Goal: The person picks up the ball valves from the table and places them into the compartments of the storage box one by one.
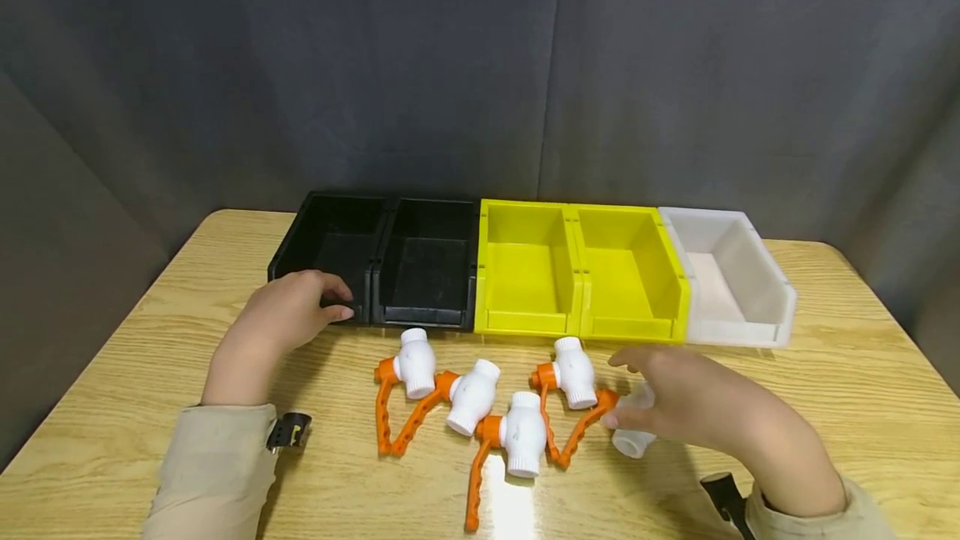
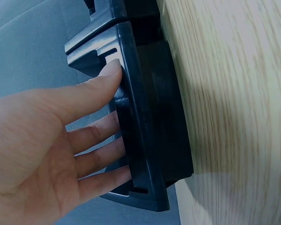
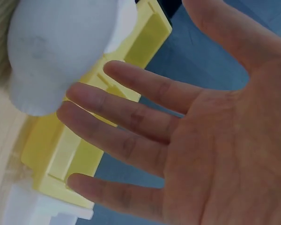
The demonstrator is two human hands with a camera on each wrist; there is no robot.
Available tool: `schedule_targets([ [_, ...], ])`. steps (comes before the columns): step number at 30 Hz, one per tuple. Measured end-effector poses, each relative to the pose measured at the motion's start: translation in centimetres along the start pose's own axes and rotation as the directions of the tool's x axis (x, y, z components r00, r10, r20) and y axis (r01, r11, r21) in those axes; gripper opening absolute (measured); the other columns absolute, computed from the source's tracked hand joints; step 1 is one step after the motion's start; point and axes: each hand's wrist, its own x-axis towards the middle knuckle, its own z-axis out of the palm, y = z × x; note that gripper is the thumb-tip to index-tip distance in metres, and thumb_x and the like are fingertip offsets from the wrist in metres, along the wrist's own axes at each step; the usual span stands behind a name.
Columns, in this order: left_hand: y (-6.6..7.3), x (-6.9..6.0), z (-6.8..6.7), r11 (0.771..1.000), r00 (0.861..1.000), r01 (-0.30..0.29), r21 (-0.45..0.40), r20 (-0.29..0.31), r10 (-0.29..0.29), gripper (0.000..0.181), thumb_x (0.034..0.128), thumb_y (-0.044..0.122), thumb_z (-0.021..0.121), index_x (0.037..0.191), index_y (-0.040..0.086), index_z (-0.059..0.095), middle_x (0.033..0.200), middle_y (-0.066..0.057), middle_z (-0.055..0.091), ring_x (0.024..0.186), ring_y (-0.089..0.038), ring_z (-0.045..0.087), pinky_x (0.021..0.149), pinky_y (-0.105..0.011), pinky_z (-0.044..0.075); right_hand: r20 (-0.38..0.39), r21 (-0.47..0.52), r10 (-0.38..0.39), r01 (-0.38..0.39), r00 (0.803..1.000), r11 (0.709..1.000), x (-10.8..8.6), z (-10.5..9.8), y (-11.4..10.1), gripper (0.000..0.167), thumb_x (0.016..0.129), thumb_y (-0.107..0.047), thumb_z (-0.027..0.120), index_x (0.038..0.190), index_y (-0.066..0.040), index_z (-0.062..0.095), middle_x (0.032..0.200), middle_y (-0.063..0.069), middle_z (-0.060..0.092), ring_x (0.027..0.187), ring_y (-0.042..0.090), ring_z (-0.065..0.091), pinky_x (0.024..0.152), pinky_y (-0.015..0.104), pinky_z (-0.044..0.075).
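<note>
My left hand [image 1: 281, 319] is at the front of the leftmost black bin [image 1: 348, 252]. In the left wrist view its thumb lies at the bin's front rim [image 2: 139, 117], while the other fingers, nearly straight, reach past that edge. The right hand [image 1: 705, 402] hovers with spread fingers over a white ball valve [image 1: 632, 443] with an orange handle, hiding part of it. In the right wrist view the palm is bare and a white valve body [image 3: 56, 47] sits beyond the fingertips. Several similar ball valves [image 1: 523, 436] lie to the left, handles toward me.
A row of bins spans the back of the wooden table [image 1: 135, 407]: a second black bin [image 1: 426, 277], two yellow bins [image 1: 525, 273] and a white bin [image 1: 716, 282]. Behind them hangs a dark grey curtain [image 1: 450, 65].
</note>
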Motion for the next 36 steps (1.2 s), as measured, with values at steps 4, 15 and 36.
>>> schedule_targets([
  [4, 0.0, 0.0, 0.1, 1.0, 1.0, 0.002, 0.001, -0.003, -0.002, 0.022, 0.0917, 0.02, 0.072, 0.11, 0.007, 0.073, 0.111, -0.016, 0.07, 0.1, -0.034, 0.063, 0.086, -0.055, 0.049, 0.034, 0.009, 0.031, -0.031, 0.999, 0.999, 0.5, 0.4, -0.1, 0.074, 0.077, -0.042, 0.083, 0.131, 0.001, 0.056, 0.103, 0.005, 0.069, 0.091, 0.018, 0.063, 0.086, 0.048, 0.052],
  [15, 0.2, -0.1, 0.1, 1.0, 1.0, 0.009, 0.009, -0.004, -0.009, 0.022, 0.092, 0.02, 0.072, 0.109, 0.007, 0.074, 0.113, -0.017, 0.069, 0.102, -0.035, 0.063, 0.086, -0.055, 0.05, 0.083, -0.031, 0.097, -0.094, 0.992, 0.995, 1.3, 1.6, -0.7, 0.067, 0.072, -0.044, 0.087, 0.12, -0.006, 0.06, 0.103, 0.003, 0.06, 0.085, 0.017, 0.056, 0.081, 0.044, 0.051],
  [36, 0.5, 0.0, 0.2, 0.999, 0.999, 0.041, 0.033, 0.0, -0.041, 0.023, 0.0924, 0.021, 0.071, 0.109, 0.006, 0.073, 0.117, -0.02, 0.067, 0.1, -0.035, 0.062, 0.088, -0.055, 0.049, 0.059, -0.128, 0.042, -0.034, 0.997, 0.991, 1.9, 2.6, -0.9, 0.046, 0.067, -0.02, 0.091, 0.093, -0.01, 0.054, 0.085, 0.003, 0.048, 0.075, 0.02, 0.047, 0.066, 0.037, 0.044],
])
